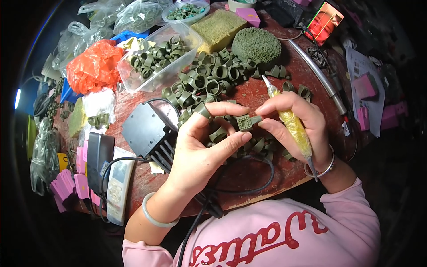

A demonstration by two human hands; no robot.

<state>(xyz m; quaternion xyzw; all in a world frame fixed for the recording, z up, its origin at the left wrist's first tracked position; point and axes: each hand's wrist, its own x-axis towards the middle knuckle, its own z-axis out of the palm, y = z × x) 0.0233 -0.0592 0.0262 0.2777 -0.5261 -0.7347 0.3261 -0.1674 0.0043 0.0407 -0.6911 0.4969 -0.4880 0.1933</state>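
Observation:
A small green wax ring with a square, pitted top sits between the thumb and index fingertip of my left hand. Another green ring band appears to be around that index finger. My right hand pinches at the side of the square-topped ring with thumb and index fingertips. Tucked in the same hand is a pointed tool with a yellow, plastic-wrapped handle; its pale tip points up and away. Beyond and below my hands lies a heap of similar green rings, partly hidden by my fingers.
A clear plastic box of rings stands behind, near a yellow-green sponge and a rough green dome. Left are a black device and a remote control. A cable loops near the table edge. A metal tube lies right.

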